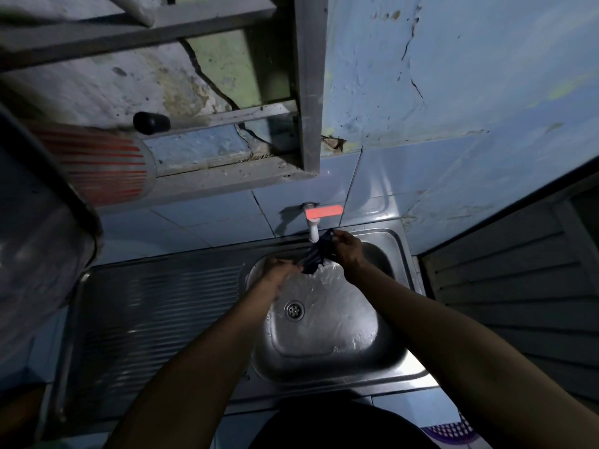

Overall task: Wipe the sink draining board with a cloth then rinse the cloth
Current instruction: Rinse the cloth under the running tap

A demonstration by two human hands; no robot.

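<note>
- You are holding the dark cloth over the sink, directly beneath the white tap with the red handle; from the drain it is sitting at about 12 o'clock.
- Your right hand is pinching the cloth's upper end beside the spout; your left hand is gripping the lower end, though that hand is blurring, so you cannot tell its finger positions exactly.
- Water is sheeting across the basin floor, so the rinse step appears to be under way; the ribbed draining board, at 9 o'clock from the drain, is lying bare.
- Risk: you are working the cloth high, close to the spout. Spray is likely bouncing onto the wall tiles and back over the draining board, undoing the wipe.
- Risk: a wet cloth is getting heavy and slick; if either hold is loosening, it could be dropping onto the drain and blocking it.
- Risk: your right knuckles are nearly touching the spout; a hard twist could be knocking it.
- Light is poor; residue on the cloth is hard to judge.
</note>
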